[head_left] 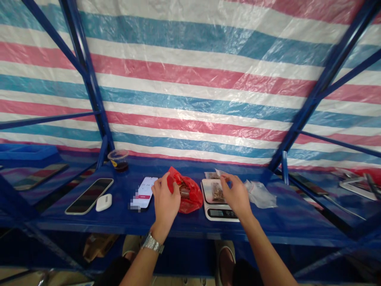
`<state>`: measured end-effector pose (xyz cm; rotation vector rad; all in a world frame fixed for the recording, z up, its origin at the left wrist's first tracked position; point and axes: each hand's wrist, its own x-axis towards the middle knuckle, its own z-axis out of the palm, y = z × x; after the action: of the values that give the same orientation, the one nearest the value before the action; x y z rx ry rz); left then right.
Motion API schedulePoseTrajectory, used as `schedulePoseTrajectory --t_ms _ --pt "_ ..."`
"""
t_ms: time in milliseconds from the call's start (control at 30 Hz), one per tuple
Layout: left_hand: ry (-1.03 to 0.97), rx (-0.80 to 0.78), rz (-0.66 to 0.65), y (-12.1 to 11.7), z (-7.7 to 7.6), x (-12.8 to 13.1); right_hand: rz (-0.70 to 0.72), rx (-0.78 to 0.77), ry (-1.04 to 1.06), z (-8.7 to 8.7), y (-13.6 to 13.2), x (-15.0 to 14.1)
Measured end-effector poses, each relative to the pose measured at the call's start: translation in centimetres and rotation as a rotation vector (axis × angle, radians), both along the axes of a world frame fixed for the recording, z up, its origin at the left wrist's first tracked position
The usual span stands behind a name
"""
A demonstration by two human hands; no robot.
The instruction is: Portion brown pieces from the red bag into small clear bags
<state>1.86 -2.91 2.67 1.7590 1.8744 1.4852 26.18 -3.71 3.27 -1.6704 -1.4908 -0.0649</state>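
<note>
My left hand (pixel 166 194) is closed on the left rim of a red plastic bag (pixel 195 201), whose mouth gapes and shows brown, loose contents. Over a white digital kitchen scale (pixel 209 213), my right hand (pixel 237 195) pinches the edge of a small clear plastic bag (pixel 218 192) with brown bits in it. That bag rests on the scale's plate; its right side is partly hidden by my fingers. Behind the scale lies another small filled bag (pixel 210 174). Flat clear plastic bags (pixel 261 194) lie to the right of my right hand.
Left on the blue shelf (pixel 184 227) are a lit phone (pixel 146 190), a dark phone (pixel 89 196), a white earbud case (pixel 104 202) and a plastic cup (pixel 119 161) with dark liquid. Blue metal posts stand on both sides, before a striped sheet (pixel 190 93).
</note>
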Motion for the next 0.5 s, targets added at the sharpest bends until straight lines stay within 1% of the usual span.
schedulePoseTrajectory --t_ms 67,100,167,200,233,300,400,500 --pt "0.106 -0.028 -0.043 1.5 -0.2 -0.7 0.153 -0.126 -0.093 0.5 -1.0 -2.6" --pt "0.128 -0.050 -0.061 2.2 -0.4 -1.1 0.193 -0.166 -0.171 0.6 -1.4 -4.0" --pt "0.112 -0.078 -0.162 3.4 -1.0 -1.8 0.234 -0.223 -0.324 0.6 -1.9 -6.3" --pt "0.078 -0.069 -0.229 3.9 -1.3 -2.2 0.235 -0.245 -0.365 0.6 -1.9 -7.1" --pt "0.076 -0.063 -0.247 4.2 -1.5 -2.4 0.224 -0.263 -0.373 0.6 -1.7 -7.7" --pt "0.070 -0.035 -0.275 4.5 -1.6 -2.7 0.182 -0.258 -0.297 0.7 -1.1 -8.3" --pt "0.083 0.117 -0.263 4.3 -1.2 -2.8 0.133 -0.139 -0.076 1.2 0.0 -8.5" --pt "0.163 0.273 -0.273 3.8 -0.7 -2.7 0.180 -0.008 0.059 1.4 0.7 -8.9"
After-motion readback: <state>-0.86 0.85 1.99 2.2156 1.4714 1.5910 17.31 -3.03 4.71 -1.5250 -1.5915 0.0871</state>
